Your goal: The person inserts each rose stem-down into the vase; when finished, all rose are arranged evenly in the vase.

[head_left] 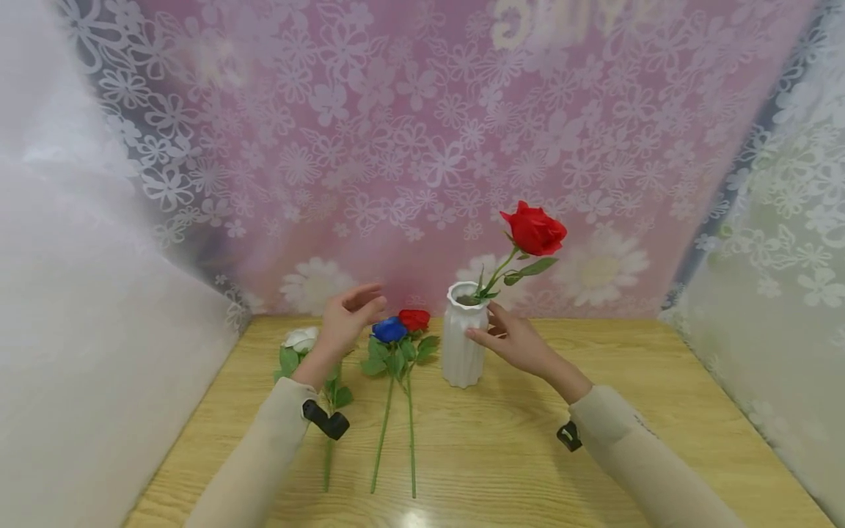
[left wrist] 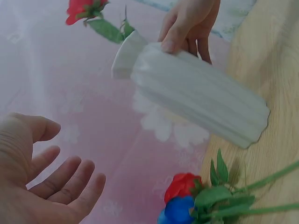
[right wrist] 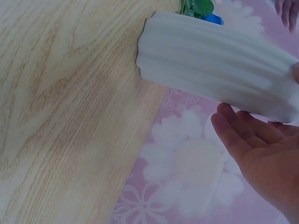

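While the right hand (head_left: pixel 511 341) only touches the white ribbed ceramic vase (head_left: pixel 463 336) on the wooden worktop (head_left: pixel 594 440), fingers nearly straight, a nudge could tip it and its red rose (head_left: pixel 533 229).

Left wrist view: left hand (left wrist: pixel 42 182) spread, its grip holding nothing.

Right wrist view: palm (right wrist: pixel 261 154) just beside the vase wall, thumb contact only.

White ribbed vase (head_left: pixel 463 345), red rose (head_left: pixel 533 229) in it, blue rose (head_left: pixel 389 330), red bloom (head_left: pixel 414 319) and white rose (head_left: pixel 301 339) beside the vase, pale wood-grain bench (head_left: pixel 502 455), pink backdrop (head_left: pixel 422 147) with white flowers behind the vase.
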Tool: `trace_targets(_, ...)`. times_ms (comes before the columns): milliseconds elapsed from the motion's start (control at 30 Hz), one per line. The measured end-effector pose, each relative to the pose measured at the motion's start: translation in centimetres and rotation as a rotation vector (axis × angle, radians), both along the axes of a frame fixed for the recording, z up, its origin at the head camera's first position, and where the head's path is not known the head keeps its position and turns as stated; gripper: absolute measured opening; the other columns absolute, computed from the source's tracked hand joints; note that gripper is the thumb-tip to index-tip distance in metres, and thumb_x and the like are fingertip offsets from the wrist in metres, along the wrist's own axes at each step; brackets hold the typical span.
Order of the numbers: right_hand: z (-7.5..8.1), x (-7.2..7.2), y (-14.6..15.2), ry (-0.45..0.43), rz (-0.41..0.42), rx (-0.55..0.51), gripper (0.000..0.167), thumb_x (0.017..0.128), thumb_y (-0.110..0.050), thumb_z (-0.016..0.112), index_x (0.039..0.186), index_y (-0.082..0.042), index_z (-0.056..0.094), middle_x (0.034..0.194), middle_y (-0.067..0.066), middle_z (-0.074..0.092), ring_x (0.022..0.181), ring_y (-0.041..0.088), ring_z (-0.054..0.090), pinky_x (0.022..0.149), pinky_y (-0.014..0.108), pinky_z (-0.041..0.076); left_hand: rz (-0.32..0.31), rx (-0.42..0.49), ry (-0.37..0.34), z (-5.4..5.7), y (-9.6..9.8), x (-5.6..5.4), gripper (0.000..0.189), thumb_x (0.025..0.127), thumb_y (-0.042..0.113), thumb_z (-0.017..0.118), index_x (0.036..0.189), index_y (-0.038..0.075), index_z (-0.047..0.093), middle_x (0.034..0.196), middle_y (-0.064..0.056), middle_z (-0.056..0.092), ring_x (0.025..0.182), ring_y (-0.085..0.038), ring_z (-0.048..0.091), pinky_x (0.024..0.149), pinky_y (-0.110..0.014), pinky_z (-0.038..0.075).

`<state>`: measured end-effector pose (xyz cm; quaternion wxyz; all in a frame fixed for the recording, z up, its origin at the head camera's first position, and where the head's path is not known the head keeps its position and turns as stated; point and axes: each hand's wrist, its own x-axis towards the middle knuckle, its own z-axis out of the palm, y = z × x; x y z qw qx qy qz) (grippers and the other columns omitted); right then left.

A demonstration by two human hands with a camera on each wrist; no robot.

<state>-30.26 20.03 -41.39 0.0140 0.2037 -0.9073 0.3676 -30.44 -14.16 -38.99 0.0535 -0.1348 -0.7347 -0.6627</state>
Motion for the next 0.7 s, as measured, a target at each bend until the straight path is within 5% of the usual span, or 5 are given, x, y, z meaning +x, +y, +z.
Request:
trace_targets(300,-0.1,-0.2,0.0,0.006,0.017,0.003,0.083,0.102,-0.053,0.066,0.165,-0.01,0.033,0.152,0.021,0.058,0.119,0.038,0.071,0.094,0.051,0.063,0.061,0.084,-0.077,-1.2,-5.4,1.3,0.044,0.105,0.02,0.068,0.146,0.006,0.061,0.118,0.009,0.073,0.105,-0.006,0.073,0.1,-0.043,0.062)
trace_targets(500,0.0,-0.2,0.0,0.005,0.023,0.003,0.081,0.102,-0.052,0.066,0.164,-0.01,0.035,0.151,0.02,0.06,0.12,0.038,0.071,0.094,0.051,0.063,0.08,0.09,-0.122,-1.9,-9.1,2.6,0.044,0.107,0.021,0.065,0.148,0.005,0.058,0.114,0.016,0.073,0.105,-0.004,0.072,0.096,-0.031,0.062)
trace_targets(700,0.3,-0.1,-0.1,0.071,0.004,-0.068,0.064,0.097,-0.045,0.076,0.148,-0.012,0.054,0.14,0.016,0.067,0.115,0.036,0.073,0.093,0.05,0.064,0.151,0.045,-0.203,-2.8,-12.3,3.8,0.047,0.104,0.031,0.069,0.147,0.015,0.061,0.113,0.022,0.073,0.107,-0.004,0.071,0.096,-0.029,0.061)
